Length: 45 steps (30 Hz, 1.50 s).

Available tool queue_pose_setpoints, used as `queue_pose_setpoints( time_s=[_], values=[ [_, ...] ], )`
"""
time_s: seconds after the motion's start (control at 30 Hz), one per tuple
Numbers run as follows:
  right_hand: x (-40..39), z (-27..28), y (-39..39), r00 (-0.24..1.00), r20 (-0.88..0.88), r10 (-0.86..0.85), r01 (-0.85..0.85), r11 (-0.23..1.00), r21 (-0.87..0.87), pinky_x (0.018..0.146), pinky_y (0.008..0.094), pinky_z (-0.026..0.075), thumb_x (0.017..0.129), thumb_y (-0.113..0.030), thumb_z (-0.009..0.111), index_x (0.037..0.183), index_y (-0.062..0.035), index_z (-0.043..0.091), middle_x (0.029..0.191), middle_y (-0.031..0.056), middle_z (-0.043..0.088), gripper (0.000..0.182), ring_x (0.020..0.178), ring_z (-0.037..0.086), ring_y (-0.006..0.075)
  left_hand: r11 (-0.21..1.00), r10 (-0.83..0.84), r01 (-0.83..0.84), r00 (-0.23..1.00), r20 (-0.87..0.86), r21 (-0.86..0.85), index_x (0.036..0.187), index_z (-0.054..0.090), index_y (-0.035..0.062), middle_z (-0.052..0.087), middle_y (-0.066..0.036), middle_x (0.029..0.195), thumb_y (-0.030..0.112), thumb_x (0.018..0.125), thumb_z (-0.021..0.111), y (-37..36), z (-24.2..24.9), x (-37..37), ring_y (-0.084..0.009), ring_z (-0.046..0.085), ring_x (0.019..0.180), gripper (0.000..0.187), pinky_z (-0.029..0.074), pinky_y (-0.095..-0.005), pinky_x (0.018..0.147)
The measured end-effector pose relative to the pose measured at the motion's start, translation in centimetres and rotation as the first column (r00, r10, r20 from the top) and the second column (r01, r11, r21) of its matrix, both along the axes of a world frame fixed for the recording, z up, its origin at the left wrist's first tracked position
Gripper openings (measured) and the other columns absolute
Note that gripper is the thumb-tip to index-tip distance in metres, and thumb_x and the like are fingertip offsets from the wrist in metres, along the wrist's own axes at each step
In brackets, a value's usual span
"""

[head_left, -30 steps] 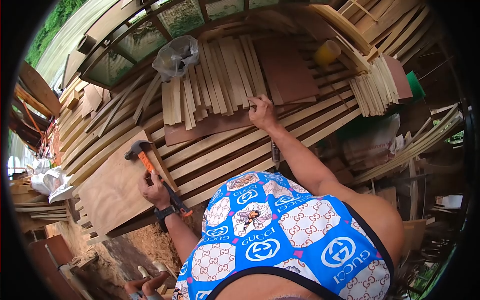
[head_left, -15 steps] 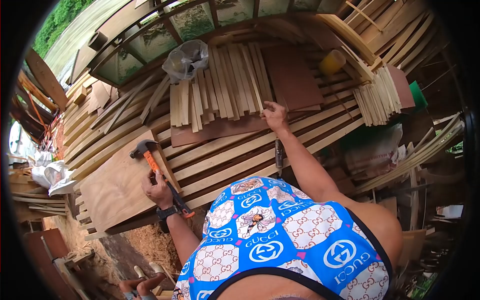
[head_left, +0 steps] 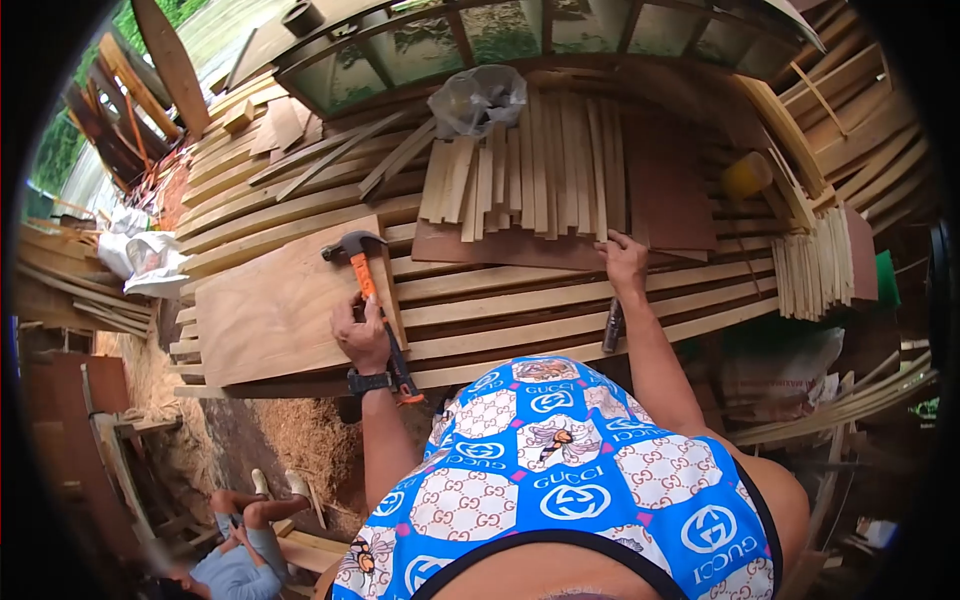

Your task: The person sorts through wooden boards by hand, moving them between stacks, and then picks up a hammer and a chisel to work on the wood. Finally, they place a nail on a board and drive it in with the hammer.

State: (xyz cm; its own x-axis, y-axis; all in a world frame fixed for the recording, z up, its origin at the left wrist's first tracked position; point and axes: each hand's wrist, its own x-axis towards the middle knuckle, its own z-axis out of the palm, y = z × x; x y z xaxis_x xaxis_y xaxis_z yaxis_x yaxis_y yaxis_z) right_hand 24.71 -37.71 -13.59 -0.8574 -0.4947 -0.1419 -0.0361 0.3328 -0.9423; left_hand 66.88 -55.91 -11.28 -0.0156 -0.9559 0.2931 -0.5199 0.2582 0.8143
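Strip pile (head_left: 545, 180): on panel (head_left: 480, 250). Hammer (head_left: 363, 275): left, before pile. Plastic bag (head_left: 478, 98): behind-left. Cup (head_left: 746, 176): right. Bundle (head_left: 815, 275): farther right.

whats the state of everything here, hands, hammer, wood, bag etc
left hand, fingers at the hammer handle, grip unclear
right hand, partly curled, fingertips at the strip ends
hammer, head over the plywood, handle toward the wearer
wood strips, side by side, ends uneven
plywood, flat across the slats
plastic bag, crumpled, see-through
watch, strapped on left wrist
other person, seated
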Motion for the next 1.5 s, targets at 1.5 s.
queue_pose_setpoints(
  time_s=[1.5],
  values=[
    [-1.9, -2.1, -0.3, 0.997, -0.059, -0.054, 0.060, 0.993, 0.102, 0.063, 0.0283, 0.059, 0.088, -0.004, 0.061, 0.123, 0.0103, 0.063, 0.090, 0.0167, 0.076, 0.038, 0.075, 0.075, 0.0182, 0.998, -0.025, 0.025, 1.000, 0.003, 0.052, 0.099, 0.070, -0.0025, 0.069, -0.016, 0.094, 0.013, 0.092, 0.070, -0.1, -0.1, 0.2, -0.0291, 0.065, 0.086, 0.017, 0.051, -0.0410, 0.079]
  ],
)
